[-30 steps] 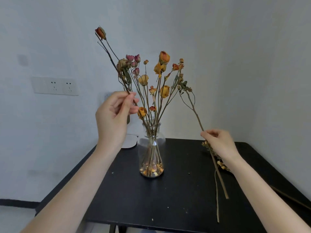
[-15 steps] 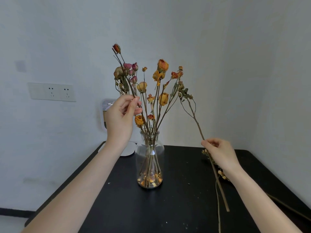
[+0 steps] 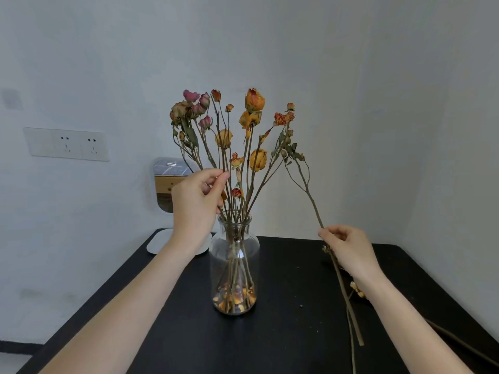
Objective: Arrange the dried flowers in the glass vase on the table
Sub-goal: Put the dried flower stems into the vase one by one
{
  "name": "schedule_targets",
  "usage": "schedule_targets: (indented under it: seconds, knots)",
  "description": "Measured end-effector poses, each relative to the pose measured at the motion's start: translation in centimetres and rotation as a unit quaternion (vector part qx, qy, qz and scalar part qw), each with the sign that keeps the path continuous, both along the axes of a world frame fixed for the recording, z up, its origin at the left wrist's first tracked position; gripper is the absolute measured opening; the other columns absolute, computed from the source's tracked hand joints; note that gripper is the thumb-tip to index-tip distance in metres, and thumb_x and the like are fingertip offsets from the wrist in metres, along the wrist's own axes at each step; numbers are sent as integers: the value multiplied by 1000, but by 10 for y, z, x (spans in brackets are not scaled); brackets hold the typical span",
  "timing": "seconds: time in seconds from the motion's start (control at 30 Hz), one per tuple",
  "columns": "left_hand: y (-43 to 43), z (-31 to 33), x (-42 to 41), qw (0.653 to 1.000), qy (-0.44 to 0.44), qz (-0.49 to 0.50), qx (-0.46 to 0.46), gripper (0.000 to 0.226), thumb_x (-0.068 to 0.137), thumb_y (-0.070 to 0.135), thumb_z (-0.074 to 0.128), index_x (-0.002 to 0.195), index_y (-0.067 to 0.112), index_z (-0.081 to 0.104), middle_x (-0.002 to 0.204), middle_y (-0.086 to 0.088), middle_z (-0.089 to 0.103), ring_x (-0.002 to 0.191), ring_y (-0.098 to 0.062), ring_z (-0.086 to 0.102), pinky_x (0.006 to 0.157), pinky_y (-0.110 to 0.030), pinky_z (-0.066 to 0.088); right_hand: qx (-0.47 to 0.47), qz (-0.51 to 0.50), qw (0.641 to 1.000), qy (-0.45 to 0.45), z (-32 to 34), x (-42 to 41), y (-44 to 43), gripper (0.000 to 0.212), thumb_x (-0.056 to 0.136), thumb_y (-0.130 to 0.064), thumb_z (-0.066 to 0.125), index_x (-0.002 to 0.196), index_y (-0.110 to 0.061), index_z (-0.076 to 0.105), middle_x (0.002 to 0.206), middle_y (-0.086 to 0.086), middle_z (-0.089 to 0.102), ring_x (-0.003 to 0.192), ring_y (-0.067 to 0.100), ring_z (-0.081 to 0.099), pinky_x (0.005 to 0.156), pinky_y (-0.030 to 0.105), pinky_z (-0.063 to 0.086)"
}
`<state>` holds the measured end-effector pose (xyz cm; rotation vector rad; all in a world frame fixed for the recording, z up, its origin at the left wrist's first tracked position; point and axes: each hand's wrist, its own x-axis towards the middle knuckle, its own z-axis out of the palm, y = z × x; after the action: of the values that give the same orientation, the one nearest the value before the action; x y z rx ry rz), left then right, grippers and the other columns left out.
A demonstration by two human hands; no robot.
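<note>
A clear glass vase (image 3: 234, 265) stands mid-table with several dried flowers (image 3: 243, 122) rising from its neck and loose petals at its bottom. My left hand (image 3: 195, 203) is just left of the neck and pinches one thin stem (image 3: 219, 136) with a small orange bud, the stem now down inside the vase. My right hand (image 3: 347, 248) is to the right, above the table, and pinches a separate long dried stem (image 3: 306, 184) that leans up and left toward the bunch; its lower end hangs below my hand.
The black table (image 3: 283, 333) sits in a white-walled corner. More dried stems (image 3: 356, 290) lie on it at the right, behind my right wrist. A small mirror on a white round base (image 3: 162, 242) stands at the back left. A wall socket (image 3: 67, 144) is on the left wall.
My left hand has lowered the orange-bud stem down into the vase and moved closer to the neck. My right hand has kept its stem about where it was.
</note>
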<state>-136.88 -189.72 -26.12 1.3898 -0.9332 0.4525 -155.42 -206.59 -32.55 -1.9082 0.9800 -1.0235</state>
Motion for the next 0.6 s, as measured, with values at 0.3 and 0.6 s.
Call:
schedule_targets:
  seconds: [0.3, 0.6]
  knots:
    - [-8, -1, 6, 981, -11, 72, 178, 12, 83, 27, 66, 81, 18, 74, 51, 16, 58, 55, -4, 60, 64, -26, 50, 2, 3, 1000, 9, -7, 11, -3, 22, 89, -26, 60, 106, -13, 63, 83, -4, 60, 77, 3, 53, 59, 13, 34]
    - [2, -31, -5, 970, -44, 94, 221, 21, 85, 36, 62, 98, 22, 72, 50, 13, 54, 58, -6, 59, 57, -21, 43, 11, 1, 1000, 15, -10, 15, -2, 24, 88, -27, 60, 106, -12, 63, 83, -4, 61, 77, 5, 54, 66, 20, 40]
